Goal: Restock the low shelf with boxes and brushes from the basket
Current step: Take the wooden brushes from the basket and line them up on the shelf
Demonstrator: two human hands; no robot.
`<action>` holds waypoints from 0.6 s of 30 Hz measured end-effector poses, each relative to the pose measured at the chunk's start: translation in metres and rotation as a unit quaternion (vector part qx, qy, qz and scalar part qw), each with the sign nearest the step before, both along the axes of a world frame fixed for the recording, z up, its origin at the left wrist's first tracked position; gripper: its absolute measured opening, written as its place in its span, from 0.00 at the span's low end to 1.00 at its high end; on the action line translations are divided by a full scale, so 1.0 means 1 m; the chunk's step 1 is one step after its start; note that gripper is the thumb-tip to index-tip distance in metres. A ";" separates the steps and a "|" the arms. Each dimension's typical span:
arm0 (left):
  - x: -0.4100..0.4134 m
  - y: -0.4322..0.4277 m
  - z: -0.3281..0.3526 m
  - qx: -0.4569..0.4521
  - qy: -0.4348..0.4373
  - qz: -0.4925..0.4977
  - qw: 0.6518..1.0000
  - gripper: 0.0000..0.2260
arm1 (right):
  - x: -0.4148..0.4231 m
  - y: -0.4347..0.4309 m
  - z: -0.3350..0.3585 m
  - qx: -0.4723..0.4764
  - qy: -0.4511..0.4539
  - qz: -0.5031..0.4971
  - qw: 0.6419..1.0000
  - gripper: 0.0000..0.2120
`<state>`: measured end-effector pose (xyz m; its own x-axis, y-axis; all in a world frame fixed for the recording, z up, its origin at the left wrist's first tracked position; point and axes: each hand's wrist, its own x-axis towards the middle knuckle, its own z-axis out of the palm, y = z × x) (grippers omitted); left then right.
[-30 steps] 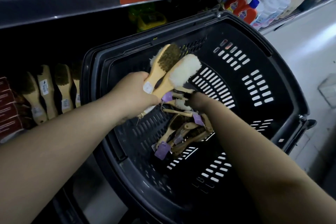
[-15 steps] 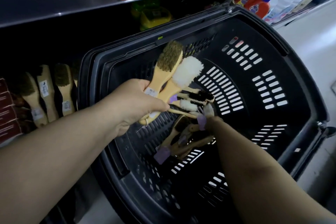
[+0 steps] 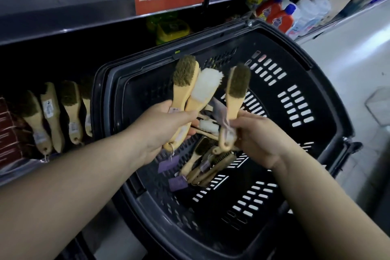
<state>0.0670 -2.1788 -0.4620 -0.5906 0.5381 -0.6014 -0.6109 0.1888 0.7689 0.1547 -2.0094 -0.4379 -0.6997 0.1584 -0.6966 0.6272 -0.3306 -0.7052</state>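
L hand [image 3: 162, 131], R hand [image 3: 256, 133] grip brushes [image 3: 207, 91] (over basket [image 3: 316, 74]).

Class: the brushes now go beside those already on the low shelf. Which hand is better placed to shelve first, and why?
Left, probably. The left hand holds two brushes nearer the shelved brushes; the right hand is farther.

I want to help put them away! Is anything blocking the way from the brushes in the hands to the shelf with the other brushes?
Nothing visible blocks it. The left hand and right hand hold brushes above the basket; the shelf row of brushes lies openly to the left, past the rim.
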 end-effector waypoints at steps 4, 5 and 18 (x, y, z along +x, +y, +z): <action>0.007 -0.004 0.000 -0.027 0.079 -0.010 0.996 0.07 | 0.010 -0.008 0.005 0.108 0.058 0.004 0.992 0.11; 0.008 -0.004 0.001 -0.021 0.085 0.001 0.996 0.08 | 0.011 -0.007 0.005 0.157 0.071 0.024 0.985 0.10; 0.014 -0.004 0.007 0.038 0.000 0.031 0.999 0.11 | -0.013 -0.040 -0.010 0.064 0.133 -0.026 0.989 0.14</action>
<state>0.0807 -2.1829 -0.4546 -0.6237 0.5447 -0.5605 -0.6202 0.0915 0.7791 0.1415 -2.0490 -0.4477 -0.8435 0.2747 -0.4615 0.3989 -0.2548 -0.8809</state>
